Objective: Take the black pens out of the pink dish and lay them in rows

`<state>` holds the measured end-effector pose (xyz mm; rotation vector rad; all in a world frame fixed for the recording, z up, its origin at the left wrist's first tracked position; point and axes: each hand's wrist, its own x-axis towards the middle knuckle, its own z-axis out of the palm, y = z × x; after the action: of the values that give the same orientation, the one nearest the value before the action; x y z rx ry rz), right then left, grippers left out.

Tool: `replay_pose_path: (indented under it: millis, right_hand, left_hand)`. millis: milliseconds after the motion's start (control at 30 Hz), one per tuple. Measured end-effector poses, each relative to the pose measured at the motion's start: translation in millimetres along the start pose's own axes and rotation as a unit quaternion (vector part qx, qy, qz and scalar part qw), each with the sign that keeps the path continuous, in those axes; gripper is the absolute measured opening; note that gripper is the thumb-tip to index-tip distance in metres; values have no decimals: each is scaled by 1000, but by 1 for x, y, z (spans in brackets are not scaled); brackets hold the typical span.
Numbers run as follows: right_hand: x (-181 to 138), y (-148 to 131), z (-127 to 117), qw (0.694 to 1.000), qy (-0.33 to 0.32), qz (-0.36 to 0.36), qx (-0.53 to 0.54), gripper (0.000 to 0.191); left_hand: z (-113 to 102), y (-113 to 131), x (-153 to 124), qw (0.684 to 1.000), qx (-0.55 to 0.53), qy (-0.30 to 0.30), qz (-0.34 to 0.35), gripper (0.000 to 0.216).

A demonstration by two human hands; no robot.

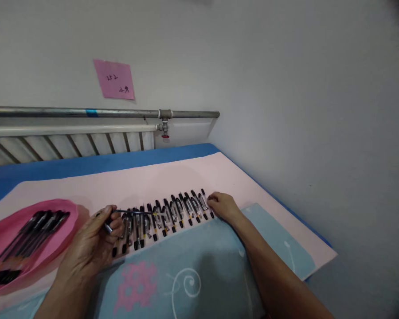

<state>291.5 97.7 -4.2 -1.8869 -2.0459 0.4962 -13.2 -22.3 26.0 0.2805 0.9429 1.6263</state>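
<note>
My left hand (98, 239) is closed around a thin pen refill (139, 213), which points right with its pale tip over the row. A short dark, shiny piece (108, 227) also shows between the fingers of that hand; its kind is unclear. On the pink sheet lies a slanted row of disassembled pens (166, 212), with black ends, clear barrels and small loose pieces. At the row's right end, my right hand (223, 204) rests with its fingers curled together beside the last pen parts. What those fingers hold, if anything, is hidden.
A pink tray (73, 212) with several black pens stands at the left. A blue patterned cloth (213, 257) covers the near side of the pale pink sheet (186, 175). Behind the blue table edge (119, 160) are a radiator (116, 141) and metal pipe (126, 113). A wall rises at right.
</note>
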Motion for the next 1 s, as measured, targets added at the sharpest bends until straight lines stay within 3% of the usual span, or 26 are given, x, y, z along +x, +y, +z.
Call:
replay_pose_path:
  millis: [433, 1000]
  right_hand:
    - [1, 0, 3, 999, -13, -23, -28, 25]
    - [0, 1, 2, 999, -9, -39, 12, 24]
  left_hand:
    - [2, -2, -2, 999, 32, 7, 5, 2]
    - [3, -5, -1, 999, 47, 1, -10, 6]
